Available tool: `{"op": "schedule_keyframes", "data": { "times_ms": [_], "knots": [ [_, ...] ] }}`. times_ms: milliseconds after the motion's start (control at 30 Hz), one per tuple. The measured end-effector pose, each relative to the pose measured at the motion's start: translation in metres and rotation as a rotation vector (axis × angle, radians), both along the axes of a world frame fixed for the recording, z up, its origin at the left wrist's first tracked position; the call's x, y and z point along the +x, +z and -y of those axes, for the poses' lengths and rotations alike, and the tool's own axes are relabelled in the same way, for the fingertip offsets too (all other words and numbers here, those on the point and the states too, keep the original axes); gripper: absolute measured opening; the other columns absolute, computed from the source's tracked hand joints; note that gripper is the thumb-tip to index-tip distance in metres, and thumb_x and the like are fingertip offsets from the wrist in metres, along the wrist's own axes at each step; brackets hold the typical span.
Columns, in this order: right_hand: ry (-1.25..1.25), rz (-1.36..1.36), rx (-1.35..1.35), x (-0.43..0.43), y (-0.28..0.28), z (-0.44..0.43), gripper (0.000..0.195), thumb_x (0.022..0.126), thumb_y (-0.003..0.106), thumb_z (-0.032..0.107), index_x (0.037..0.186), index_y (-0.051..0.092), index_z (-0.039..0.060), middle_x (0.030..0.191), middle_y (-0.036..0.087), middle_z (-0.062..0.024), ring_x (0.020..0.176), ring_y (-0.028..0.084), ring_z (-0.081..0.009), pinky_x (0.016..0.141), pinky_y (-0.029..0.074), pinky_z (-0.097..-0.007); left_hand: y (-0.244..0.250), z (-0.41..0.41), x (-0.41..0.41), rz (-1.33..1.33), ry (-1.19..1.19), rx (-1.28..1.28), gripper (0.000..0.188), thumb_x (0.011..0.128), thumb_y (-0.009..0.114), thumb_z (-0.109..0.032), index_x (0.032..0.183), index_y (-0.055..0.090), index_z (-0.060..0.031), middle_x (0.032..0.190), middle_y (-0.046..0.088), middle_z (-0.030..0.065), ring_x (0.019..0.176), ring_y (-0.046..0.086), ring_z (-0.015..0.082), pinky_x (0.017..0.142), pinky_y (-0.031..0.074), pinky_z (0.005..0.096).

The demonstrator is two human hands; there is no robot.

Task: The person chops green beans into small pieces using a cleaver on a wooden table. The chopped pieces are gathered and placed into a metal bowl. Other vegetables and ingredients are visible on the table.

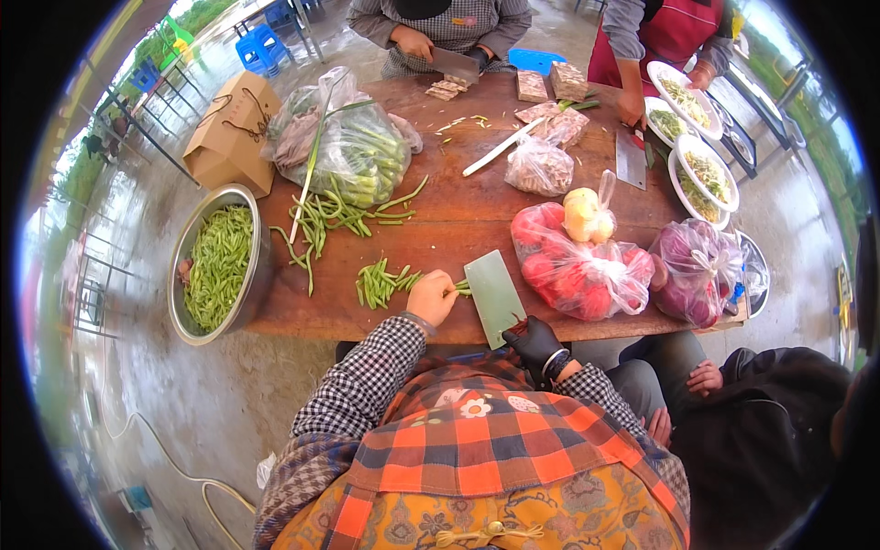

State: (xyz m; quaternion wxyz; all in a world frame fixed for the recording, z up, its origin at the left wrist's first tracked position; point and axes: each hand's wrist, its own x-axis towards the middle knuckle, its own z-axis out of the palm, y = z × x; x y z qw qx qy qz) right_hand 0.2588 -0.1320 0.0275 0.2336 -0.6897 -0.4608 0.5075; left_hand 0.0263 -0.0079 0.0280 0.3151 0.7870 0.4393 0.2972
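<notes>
My left hand (432, 298), bare, pinches a few green beans (464, 288) at the near edge of the wooden table (447, 244). My right hand (535, 342), in a black glove, grips a cleaver (494, 295) whose broad blade lies just right of those beans. Cut bean pieces (379, 283) form a small pile left of my left hand. Long whole green beans (330, 220) are heaped farther back. At the left, a steel bowl (258, 275) holds many cut beans (218, 265).
Bags of red vegetables (577, 268) and purple onions (698, 268) stand right. A bag of greens (357, 151) and a paper bag (234, 130) stand back left. Across the table, one person cuts with a cleaver (455, 65); another handles plates (686, 100). A seated person (749, 426) is close at right.
</notes>
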Motion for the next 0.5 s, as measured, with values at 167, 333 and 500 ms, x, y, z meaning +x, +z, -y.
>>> {"op": "schedule_keyframes", "data": {
  "times_ms": [167, 333, 500],
  "knots": [
    [0.083, 0.194, 0.087, 0.0, 0.005, 0.0, 0.045, 0.083, 0.07, 0.036, 0.1, 0.058, -0.0045, 0.087, 0.068, -0.0212, 0.074, 0.069, -0.0297, 0.065, 0.054, -0.0383, -0.004, 0.005, -0.001, 0.065, 0.013, 0.066, 0.01, 0.075, 0.068, -0.004, 0.072, 0.059, -0.0014, 0.079, 0.059, 0.0122, 0.073, 0.059, 0.0321, 0.064, 0.048, 0.0381],
    [0.068, 0.121, -0.035, -0.004, 0.022, 0.004, 0.047, 0.082, 0.071, 0.036, 0.101, 0.058, -0.005, 0.089, 0.068, -0.0216, 0.079, 0.068, -0.032, 0.068, 0.054, -0.0392, -0.001, 0.002, 0.0, 0.04, -0.033, 0.064, 0.009, 0.077, 0.064, -0.004, 0.071, 0.057, -0.001, 0.079, 0.059, 0.0124, 0.074, 0.059, 0.0326, 0.064, 0.048, 0.0393],
    [0.085, 0.23, -0.061, -0.028, 0.027, -0.033, 0.049, 0.082, 0.073, 0.036, 0.103, 0.058, -0.0054, 0.096, 0.068, -0.0217, 0.09, 0.068, -0.0326, 0.079, 0.053, -0.0389, -0.004, 0.002, 0.0, 0.015, -0.047, 0.122, 0.01, 0.077, 0.063, -0.003, 0.071, 0.056, -0.0007, 0.08, 0.059, 0.0123, 0.073, 0.059, 0.0321, 0.064, 0.048, 0.0393]
  ]
}}
